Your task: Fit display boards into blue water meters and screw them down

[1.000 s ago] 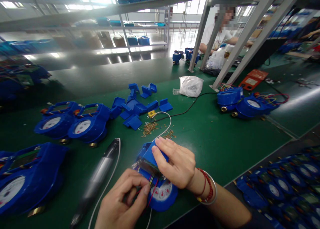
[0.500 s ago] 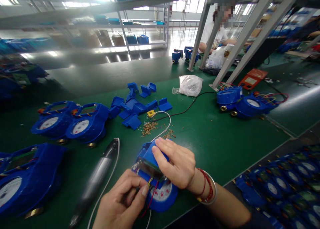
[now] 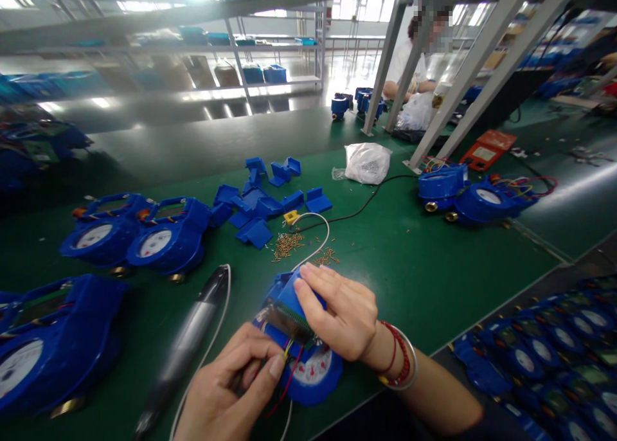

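A blue meter point(image 3: 313, 380) with a white dial lies near the table's front edge, its circuit board point(image 3: 289, 319) showing above the dial. My right hand point(image 3: 340, 309) rests over the blue housing at the board's upper right, fingers together and wrapped on it. At the board's lower left, my left hand point(image 3: 241, 377) pinches the thin yellow wires point(image 3: 288, 348) between thumb and forefinger. A red wire point(image 3: 292, 380) hangs loose across the meter. Left of my hands lies a dark electric screwdriver point(image 3: 187, 344) with a white cord.
Blue meters point(image 3: 166, 242) stand at the left and others point(image 3: 486, 200) at the right. Blue plastic covers point(image 3: 255, 203), brass screws point(image 3: 288, 245) and a white bag point(image 3: 367, 163) lie beyond my hands. Metal posts point(image 3: 475, 74) rise at the right; a person point(image 3: 402, 65) sits behind.
My left hand has shifted very slightly at the wires, and more of the yellow wires shows. My right hand stays nearly in place. The person's arms behind the posts have moved.
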The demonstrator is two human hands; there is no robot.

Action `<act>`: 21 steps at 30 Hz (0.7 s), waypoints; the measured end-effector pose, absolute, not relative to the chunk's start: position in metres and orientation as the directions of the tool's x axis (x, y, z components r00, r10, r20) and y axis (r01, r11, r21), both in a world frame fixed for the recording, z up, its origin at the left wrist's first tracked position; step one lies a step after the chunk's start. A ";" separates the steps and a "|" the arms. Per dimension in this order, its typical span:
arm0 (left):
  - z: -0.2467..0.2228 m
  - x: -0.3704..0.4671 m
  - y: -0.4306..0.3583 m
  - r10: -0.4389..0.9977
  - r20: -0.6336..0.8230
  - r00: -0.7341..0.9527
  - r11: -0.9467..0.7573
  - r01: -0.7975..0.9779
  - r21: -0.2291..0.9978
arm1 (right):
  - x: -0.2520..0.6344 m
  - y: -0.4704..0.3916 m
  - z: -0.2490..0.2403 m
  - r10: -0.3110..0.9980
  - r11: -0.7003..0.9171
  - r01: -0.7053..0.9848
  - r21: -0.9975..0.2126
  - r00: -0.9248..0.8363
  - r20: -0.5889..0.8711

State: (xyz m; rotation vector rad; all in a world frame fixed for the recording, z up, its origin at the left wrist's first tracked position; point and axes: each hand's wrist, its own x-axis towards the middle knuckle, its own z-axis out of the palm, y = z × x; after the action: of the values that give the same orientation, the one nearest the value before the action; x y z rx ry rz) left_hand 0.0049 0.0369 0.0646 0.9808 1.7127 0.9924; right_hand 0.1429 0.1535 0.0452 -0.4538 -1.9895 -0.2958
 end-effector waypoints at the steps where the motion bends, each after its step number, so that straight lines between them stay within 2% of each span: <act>1: 0.064 0.004 0.037 0.914 -0.297 -0.278 0.356 0.196 0.914 | 0.143 0.154 0.044 0.191 0.896 0.444 0.002 -0.390 0.901; 6: 0.058 -0.003 0.040 0.958 -0.226 -0.175 0.276 0.358 0.892 | 0.143 0.154 0.043 0.220 0.907 0.420 -0.037 -0.398 0.891; 11: 0.058 0.001 0.041 0.967 -0.143 -0.209 0.225 0.450 0.864 | 0.145 0.153 0.043 0.259 0.923 0.371 -0.100 -0.409 0.875; 16: 0.056 0.012 0.042 0.950 -0.105 -0.295 0.234 0.445 0.865 | 0.144 0.153 0.039 0.296 0.926 0.341 -0.162 -0.390 0.872; 21: 0.042 0.010 0.042 0.956 -0.074 -0.284 0.202 0.456 0.867 | 0.143 0.154 0.038 0.323 0.922 0.337 -0.192 -0.394 0.861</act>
State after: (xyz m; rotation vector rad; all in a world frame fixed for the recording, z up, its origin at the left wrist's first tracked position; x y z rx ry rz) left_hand 0.0104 0.0421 0.0424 1.3145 1.8438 1.0055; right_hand 0.1435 0.1535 0.0378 -0.4752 -2.0065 -0.0165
